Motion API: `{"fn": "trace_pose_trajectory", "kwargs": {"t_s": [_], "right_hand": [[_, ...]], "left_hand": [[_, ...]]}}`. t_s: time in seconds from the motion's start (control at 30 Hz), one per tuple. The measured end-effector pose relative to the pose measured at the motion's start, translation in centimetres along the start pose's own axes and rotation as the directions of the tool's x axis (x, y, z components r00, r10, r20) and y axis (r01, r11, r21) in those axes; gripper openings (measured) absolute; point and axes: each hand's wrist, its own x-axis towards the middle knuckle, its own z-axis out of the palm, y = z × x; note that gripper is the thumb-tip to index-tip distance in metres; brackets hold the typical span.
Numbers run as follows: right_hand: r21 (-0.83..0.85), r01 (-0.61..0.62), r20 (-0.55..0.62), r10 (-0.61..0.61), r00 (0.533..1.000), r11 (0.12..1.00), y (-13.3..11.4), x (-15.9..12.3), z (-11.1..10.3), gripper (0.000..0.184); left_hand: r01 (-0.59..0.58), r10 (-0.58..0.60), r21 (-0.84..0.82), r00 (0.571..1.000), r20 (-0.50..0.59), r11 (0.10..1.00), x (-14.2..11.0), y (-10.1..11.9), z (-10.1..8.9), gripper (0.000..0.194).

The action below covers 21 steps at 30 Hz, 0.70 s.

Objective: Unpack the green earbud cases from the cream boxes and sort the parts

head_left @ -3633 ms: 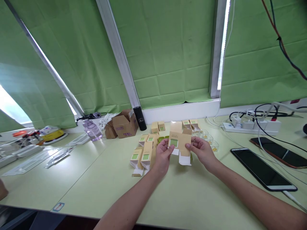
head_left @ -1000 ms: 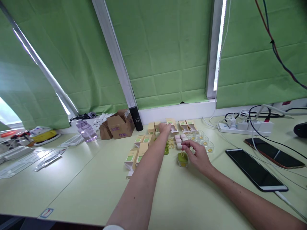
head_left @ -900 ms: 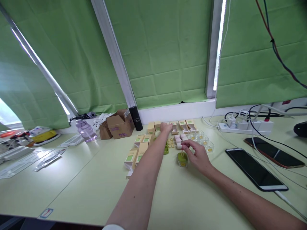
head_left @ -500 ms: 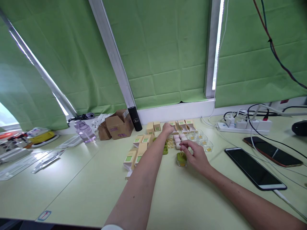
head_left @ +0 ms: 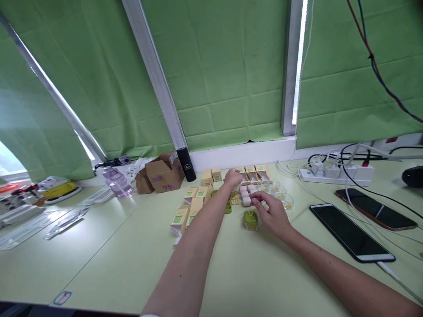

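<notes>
My left hand reaches to the back row of small cream cartons. Its fingers curl beside the leftmost carton, and what they hold, if anything, is hidden. Closer to me, my right hand has thumb and forefinger pinched at the nearest rounded pinkish-white piece of a small group. Just below those fingertips stands a small clear jar with a green lid, a pale loop lying on its top. Several clear containers sit behind the right hand. Small beige pieces and green lids lie between the arms.
More cream cartons lie left of my left forearm. A cardboard box, a black cylinder and a bottle stand at the back left. Two phones, cables and a power strip occupy the right.
My right fingertips have moved slightly right and off the green-lidded jar, whose loop now shows fully. My left hand has shifted a little right; the leftmost back carton sits slightly further right.
</notes>
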Motion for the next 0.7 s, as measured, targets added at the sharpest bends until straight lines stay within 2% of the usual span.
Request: {"fn": "trace_pose_trajectory", "kwargs": {"t_s": [0.1,0.2,0.37,0.43,0.5,0.6,0.7], "right_hand": [[0.003,-0.015,-0.028,0.015,1.0,1.0,0.3,0.2,-0.3,0.021],[0.014,-0.032,-0.079,0.033,0.996,0.999,0.8,0.5,-0.6,0.023],[0.048,-0.076,-0.148,0.082,0.986,0.996,1.5,0.7,-0.6,0.025],[0.052,-0.083,-0.155,0.09,0.984,0.995,1.5,0.7,-0.5,0.025],[0.053,-0.088,-0.157,0.095,0.983,0.995,1.4,0.7,-0.5,0.024],[0.052,-0.115,-0.157,0.122,0.98,0.992,1.5,0.6,-0.4,0.024],[0.077,-0.145,-0.133,0.154,0.979,0.986,1.7,0.6,-0.2,0.024]], "left_hand": [[-0.05,0.049,-0.021,0.998,-0.037,0.999,-1.2,0.4,-1.5,0.041],[-0.148,0.145,-0.054,0.988,-0.051,0.988,-3.4,0.6,-2.9,0.031],[-0.336,0.334,-0.07,0.942,-0.038,0.939,-9.7,-0.2,-4.8,0.029],[-0.423,0.424,-0.033,0.905,0.035,0.905,-12.7,-0.6,-5.4,0.031],[-0.455,0.448,0.009,0.881,0.15,0.891,-15.5,-0.8,-6.0,0.032],[-0.447,0.409,0.059,0.858,0.31,0.893,-18.8,-1.1,-6.5,0.047],[-0.416,0.367,0.07,0.859,0.357,0.907,-20.5,-1.6,-6.2,0.059]]}}
